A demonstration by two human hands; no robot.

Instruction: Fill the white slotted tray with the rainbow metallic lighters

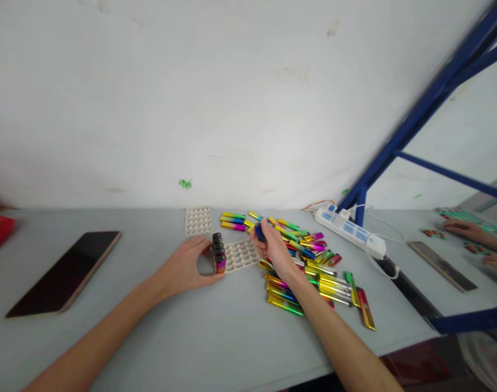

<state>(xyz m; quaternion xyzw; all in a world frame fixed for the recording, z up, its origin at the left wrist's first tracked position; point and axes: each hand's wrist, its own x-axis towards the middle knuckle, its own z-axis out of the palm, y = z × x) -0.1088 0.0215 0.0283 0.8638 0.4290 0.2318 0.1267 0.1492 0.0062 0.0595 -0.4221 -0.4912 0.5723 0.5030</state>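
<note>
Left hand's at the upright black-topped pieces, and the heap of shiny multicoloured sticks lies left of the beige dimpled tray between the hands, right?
No: the head view shows the heap lying right of the tray. The left hand is indeed at the black-topped pieces.

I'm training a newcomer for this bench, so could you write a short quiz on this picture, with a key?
1. Multiple choice: the right grip holds (a) a white cable, (b) a small dark piece, (c) a pale tray.
2. True or false: the black-topped pieces beside the left grip stand upright.
3. Two pale trays show, a smaller-looking left one and a right one. Which is nearer the wall?

Key:
1. b
2. True
3. The left one
</note>
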